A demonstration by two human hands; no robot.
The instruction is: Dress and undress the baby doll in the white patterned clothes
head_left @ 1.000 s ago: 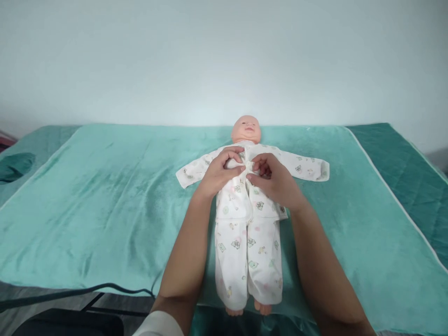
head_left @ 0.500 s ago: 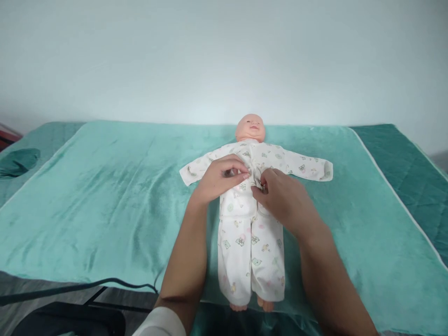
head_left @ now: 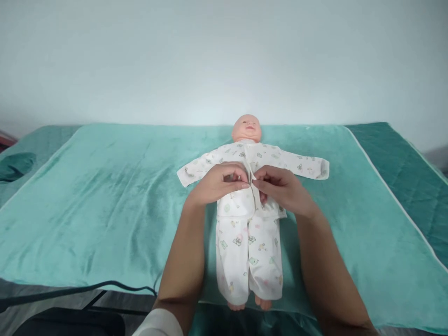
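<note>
A baby doll (head_left: 247, 128) lies on its back on a teal blanket (head_left: 105, 196), head away from me. It wears a white printed shirt (head_left: 297, 163) and matching trousers (head_left: 245, 252). My left hand (head_left: 217, 184) pinches the left edge of the shirt's front opening at the doll's belly. My right hand (head_left: 283, 189) pinches the opposite edge, fingertips meeting the left hand's over the middle seam. Both hands are closed on the fabric. The doll's bare feet (head_left: 249, 304) stick out at the near blanket edge.
The blanket covers a darker green quilted mattress (head_left: 402, 154) against a pale wall. A dark green cloth (head_left: 14, 165) lies at far left. A black cable (head_left: 70, 290) runs along the near left edge.
My hands have slid from the doll's chest down to its belly along the shirt's front opening. The upper shirt front now lies closed and uncovered.
</note>
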